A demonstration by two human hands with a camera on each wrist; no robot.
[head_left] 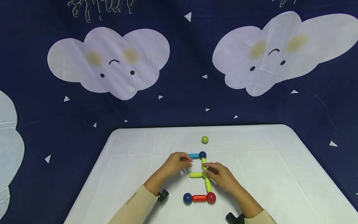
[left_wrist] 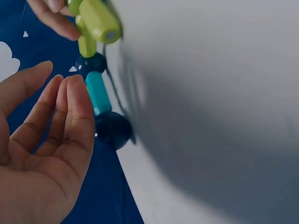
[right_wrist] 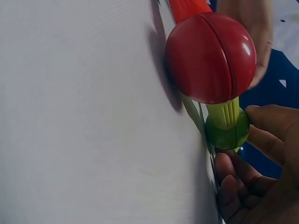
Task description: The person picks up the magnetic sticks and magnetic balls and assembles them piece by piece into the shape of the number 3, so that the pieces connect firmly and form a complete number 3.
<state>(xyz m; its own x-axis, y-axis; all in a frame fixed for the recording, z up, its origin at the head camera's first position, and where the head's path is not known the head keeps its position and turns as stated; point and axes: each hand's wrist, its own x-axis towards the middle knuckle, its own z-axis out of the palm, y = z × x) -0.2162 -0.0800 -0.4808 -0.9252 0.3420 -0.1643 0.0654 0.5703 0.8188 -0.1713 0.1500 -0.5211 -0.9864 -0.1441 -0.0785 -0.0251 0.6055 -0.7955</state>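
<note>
A chain of ball-and-stick pieces lies on the white table. My right hand (head_left: 222, 175) pinches the green ball (right_wrist: 227, 130) at its middle between thumb and fingers. From that ball a yellow-green stick (head_left: 195, 175) points left, and others run to a dark blue ball (head_left: 202, 155) and a red ball (right_wrist: 212, 58). My left hand (left_wrist: 51, 135) holds nothing; its fingers bend loosely beside the light blue stick (left_wrist: 98, 93), thumb apart. Another dark blue ball (left_wrist: 113, 130) caps that stick, hidden behind the left hand in the head view.
A loose green ball (head_left: 205, 139) lies beyond the chain. A red stick (head_left: 199, 198) joins the red ball to a dark blue ball (head_left: 187, 198) at the near end. The white table (head_left: 134, 146) meets a navy cloth (head_left: 184, 109) with printed clouds at its far edge.
</note>
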